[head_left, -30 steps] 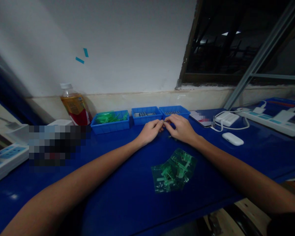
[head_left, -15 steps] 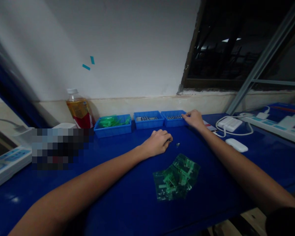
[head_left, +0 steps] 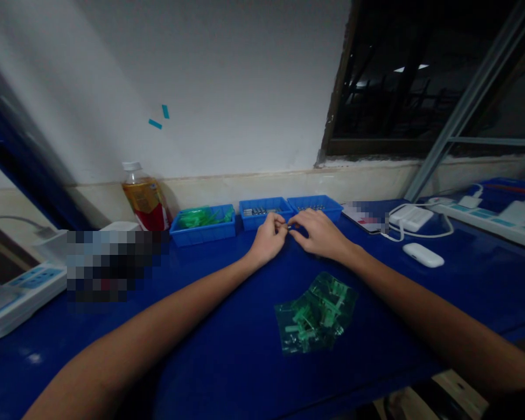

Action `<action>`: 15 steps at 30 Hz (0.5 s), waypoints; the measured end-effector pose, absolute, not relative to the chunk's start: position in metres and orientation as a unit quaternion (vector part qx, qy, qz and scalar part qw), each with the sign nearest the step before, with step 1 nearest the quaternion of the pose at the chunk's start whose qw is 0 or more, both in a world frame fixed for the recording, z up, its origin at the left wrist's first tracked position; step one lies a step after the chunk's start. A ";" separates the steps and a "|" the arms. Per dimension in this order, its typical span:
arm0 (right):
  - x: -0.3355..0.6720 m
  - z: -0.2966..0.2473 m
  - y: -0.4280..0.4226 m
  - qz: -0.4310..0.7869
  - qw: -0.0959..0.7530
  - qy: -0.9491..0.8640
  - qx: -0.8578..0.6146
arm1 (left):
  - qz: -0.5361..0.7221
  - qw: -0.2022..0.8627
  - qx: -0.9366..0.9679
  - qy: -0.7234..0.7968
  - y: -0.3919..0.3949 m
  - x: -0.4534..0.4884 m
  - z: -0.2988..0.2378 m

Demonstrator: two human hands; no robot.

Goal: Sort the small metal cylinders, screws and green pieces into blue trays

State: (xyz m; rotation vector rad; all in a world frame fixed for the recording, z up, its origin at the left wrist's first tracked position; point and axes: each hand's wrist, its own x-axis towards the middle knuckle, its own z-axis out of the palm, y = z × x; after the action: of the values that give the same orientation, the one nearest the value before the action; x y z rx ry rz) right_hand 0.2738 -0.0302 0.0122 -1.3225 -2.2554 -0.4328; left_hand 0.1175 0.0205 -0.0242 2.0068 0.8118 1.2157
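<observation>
My left hand (head_left: 268,238) is closed in a pinch on a small metal piece (head_left: 289,227), too tiny to name exactly. From the other side, the thumb and fingertips of my right hand (head_left: 318,233) close on the same piece. Both hands are over the blue table, just in front of a blue bin (head_left: 262,220) of metal cylinders and another blue bin (head_left: 321,207) of small shiny metal parts. Nearer to me lie green clear packets (head_left: 315,315) with pale parts inside.
A third blue bin (head_left: 203,233) holds green plastic pieces, beside a drink bottle (head_left: 146,201). Power strips stand at left (head_left: 21,297) and right (head_left: 494,224). A white charger with cable (head_left: 411,217) and a white case (head_left: 423,255) lie to the right.
My right hand has come from the right-hand bin, leftward to my left hand. My left hand has lifted slightly away from me, and the fingertips now meet at the metal piece.
</observation>
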 end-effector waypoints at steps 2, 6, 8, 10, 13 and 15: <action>0.268 0.010 -0.032 -0.149 0.242 -0.830 -0.479 | 0.469 0.332 0.758 0.309 0.021 0.117 -0.025; 0.271 0.006 -0.028 -0.123 0.269 -0.819 -0.491 | 0.471 0.346 0.753 0.302 0.019 0.118 -0.023; 0.273 0.006 -0.027 -0.114 0.283 -0.808 -0.504 | 0.470 0.352 0.753 0.297 0.018 0.118 -0.022; 0.273 0.007 -0.025 -0.112 0.295 -0.795 -0.517 | 0.462 0.358 0.758 0.290 0.017 0.118 -0.021; 0.272 0.005 -0.022 -0.117 0.294 -0.787 -0.529 | 0.448 0.367 0.770 0.267 0.015 0.118 -0.020; 0.272 0.005 -0.021 -0.113 0.284 -0.790 -0.532 | 0.446 0.363 0.777 0.255 0.014 0.117 -0.020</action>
State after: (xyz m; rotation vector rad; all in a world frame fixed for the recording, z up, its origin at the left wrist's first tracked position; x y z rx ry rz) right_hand 0.2717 -0.0214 0.0049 -1.4244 -2.1128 -0.3018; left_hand 0.1173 0.0138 -0.0198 2.0010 0.6561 1.1467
